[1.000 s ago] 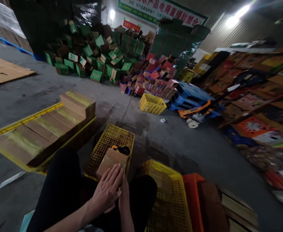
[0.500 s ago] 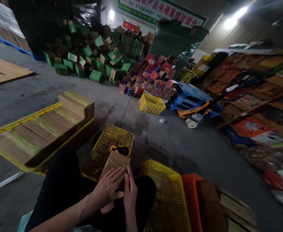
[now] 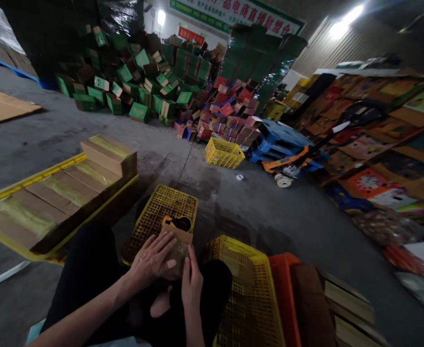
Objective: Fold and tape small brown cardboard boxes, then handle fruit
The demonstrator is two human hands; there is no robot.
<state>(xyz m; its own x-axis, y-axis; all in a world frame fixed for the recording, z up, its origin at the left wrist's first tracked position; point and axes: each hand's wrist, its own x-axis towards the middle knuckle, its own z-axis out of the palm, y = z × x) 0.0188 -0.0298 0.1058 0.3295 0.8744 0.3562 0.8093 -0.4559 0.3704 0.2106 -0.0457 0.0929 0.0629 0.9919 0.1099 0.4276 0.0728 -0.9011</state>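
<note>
Cardboard box (image 3: pixel 178 241) sits on upturned yellow crate (image 3: pixel 150 219) in front of my knees, with black-and-orange tape dispenser (image 3: pixel 177 223) just behind it. My left hand (image 3: pixel 152 260) lies flat on its top, fingers spread, not clasping. My right hand (image 3: pixel 191 284) has fingers straight and together, pressed against the near right edge

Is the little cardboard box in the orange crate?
No, the cardboard box sits at the flat yellow crate's near edge under the left hand, left of the orange crate.
</note>
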